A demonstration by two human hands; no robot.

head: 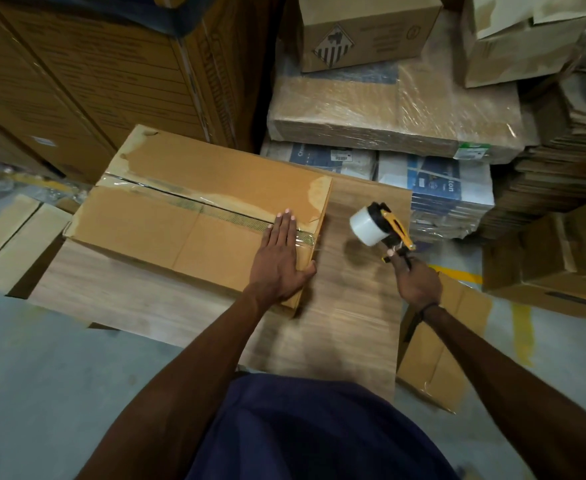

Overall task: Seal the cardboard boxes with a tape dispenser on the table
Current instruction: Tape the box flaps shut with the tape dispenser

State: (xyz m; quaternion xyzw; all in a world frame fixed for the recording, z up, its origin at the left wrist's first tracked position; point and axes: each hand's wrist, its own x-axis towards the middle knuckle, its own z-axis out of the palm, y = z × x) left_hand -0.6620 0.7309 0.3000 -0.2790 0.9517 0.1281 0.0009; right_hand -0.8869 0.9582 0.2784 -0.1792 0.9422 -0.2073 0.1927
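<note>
Stacked cartons and shrink-wrapped bundles crowd the warehouse corner beyond my wooden table (353, 323), and everything below I place against the cardboard box (194, 216) lying on it. My left hand (279, 258) lies flat on the box's top at its right end, fingers (284, 226) straight and together, pressing across the clear tape (215, 211) where it reaches that end, while the thumb hooks over the near corner; it grips nothing, it only presses. My right hand (417, 282) is off to the right of the box, well apart from it and raised above the bare table, its fingers curled round the handle of the yellow-and-black tape dispenser (385, 226), whose white roll points back toward the box. The box's long axis runs from far left to near right, and the centre seam between the flaps follows that same line, with tape already along it from the left end to my fingertips. So the seam's end lies directly under my left hand, and the dispenser sits just past that end, roughly in line with the seam. I judge that this strip is laid and I am smoothing its tail down. Left of the box, lower cartons (14, 233) stand on the grey floor, and right of it, beneath my right forearm, an open carton (436, 362) waits.
</note>
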